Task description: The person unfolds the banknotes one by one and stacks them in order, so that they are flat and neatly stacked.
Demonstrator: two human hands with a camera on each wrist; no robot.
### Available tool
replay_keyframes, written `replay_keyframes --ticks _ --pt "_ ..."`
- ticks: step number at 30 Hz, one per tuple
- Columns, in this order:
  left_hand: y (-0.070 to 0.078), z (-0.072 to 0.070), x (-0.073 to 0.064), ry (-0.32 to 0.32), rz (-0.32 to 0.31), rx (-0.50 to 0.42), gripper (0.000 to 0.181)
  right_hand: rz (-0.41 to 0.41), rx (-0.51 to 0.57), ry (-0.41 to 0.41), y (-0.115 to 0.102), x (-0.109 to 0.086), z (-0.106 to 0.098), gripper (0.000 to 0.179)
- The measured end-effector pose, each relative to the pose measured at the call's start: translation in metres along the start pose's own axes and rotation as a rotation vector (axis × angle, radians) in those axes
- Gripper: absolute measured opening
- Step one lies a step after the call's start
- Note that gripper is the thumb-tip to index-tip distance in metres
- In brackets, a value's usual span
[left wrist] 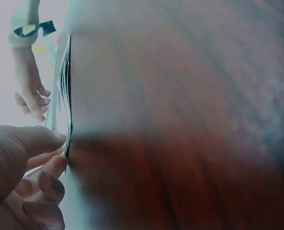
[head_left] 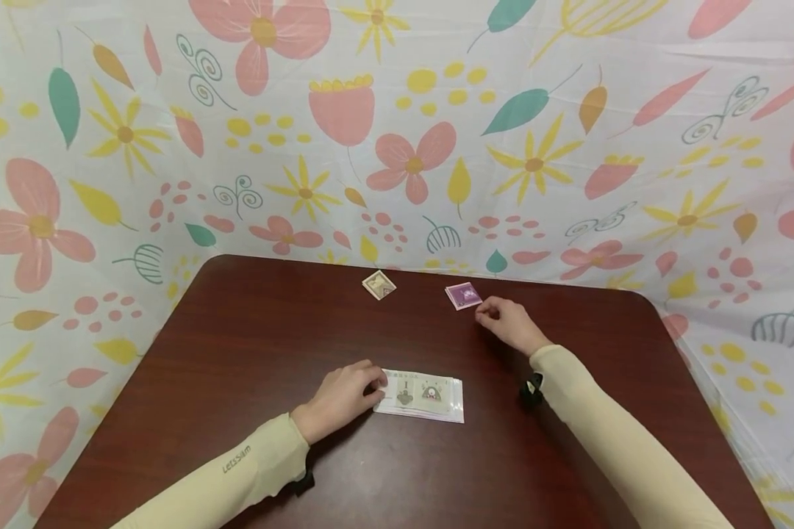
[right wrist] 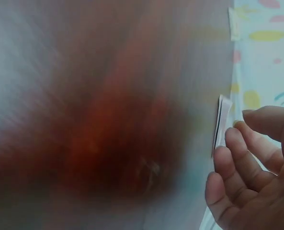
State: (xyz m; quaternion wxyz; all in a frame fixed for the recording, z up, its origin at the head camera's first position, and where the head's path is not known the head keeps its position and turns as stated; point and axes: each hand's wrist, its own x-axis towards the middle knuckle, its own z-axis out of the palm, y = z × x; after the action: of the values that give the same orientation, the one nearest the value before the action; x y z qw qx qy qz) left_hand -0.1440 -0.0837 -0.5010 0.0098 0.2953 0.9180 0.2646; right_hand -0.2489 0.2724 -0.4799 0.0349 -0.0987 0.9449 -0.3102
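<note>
A thin stack of white printed sheets [head_left: 453,413], with small grey pictures on the top one, lies near the middle of the table. At its left end, my left hand [head_left: 344,393] pinches the edge between thumb and fingers; the left wrist view shows the layered edges of the stack [left wrist: 65,91] there. Farther back, my right hand [head_left: 511,323] is just beside a small purple square packet [head_left: 463,294]. Its fingers are loosely bent, and a gap shows between thumb and forefinger in the right wrist view, with the packet's pale edge [right wrist: 222,117] just beyond the fingertips.
A small beige and brown square packet [head_left: 378,285] lies near the back edge, left of the purple one. The dark reddish-brown table [head_left: 251,330] meets a flower-printed cloth [head_left: 397,95] hanging behind and at both sides.
</note>
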Motion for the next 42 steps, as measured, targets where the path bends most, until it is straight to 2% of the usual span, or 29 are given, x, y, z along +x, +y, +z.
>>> replay_keyframes --ticks 4,12,19,22,33,42 --pt "0.002 0.001 0.000 -0.004 0.002 0.004 0.011 0.036 0.003 0.041 0.008 0.018 -0.003 0.017" --pt "0.004 0.002 0.001 -0.006 0.006 0.001 0.011 0.034 -0.008 0.090 0.013 0.045 -0.001 0.021" --pt "0.004 0.005 -0.002 -0.002 0.012 0.001 0.010 0.087 -0.073 -0.015 0.014 0.059 0.002 0.039" --pt "0.004 0.005 -0.002 0.003 0.013 -0.002 0.010 0.078 -0.118 -0.055 0.016 0.064 0.001 0.043" --pt "0.003 0.002 0.000 0.012 0.024 0.003 0.011 0.069 -0.187 -0.087 0.015 0.069 -0.002 0.032" --pt "-0.001 0.002 0.000 0.017 0.016 0.015 0.010 0.060 -0.150 -0.065 0.016 0.065 0.000 0.034"
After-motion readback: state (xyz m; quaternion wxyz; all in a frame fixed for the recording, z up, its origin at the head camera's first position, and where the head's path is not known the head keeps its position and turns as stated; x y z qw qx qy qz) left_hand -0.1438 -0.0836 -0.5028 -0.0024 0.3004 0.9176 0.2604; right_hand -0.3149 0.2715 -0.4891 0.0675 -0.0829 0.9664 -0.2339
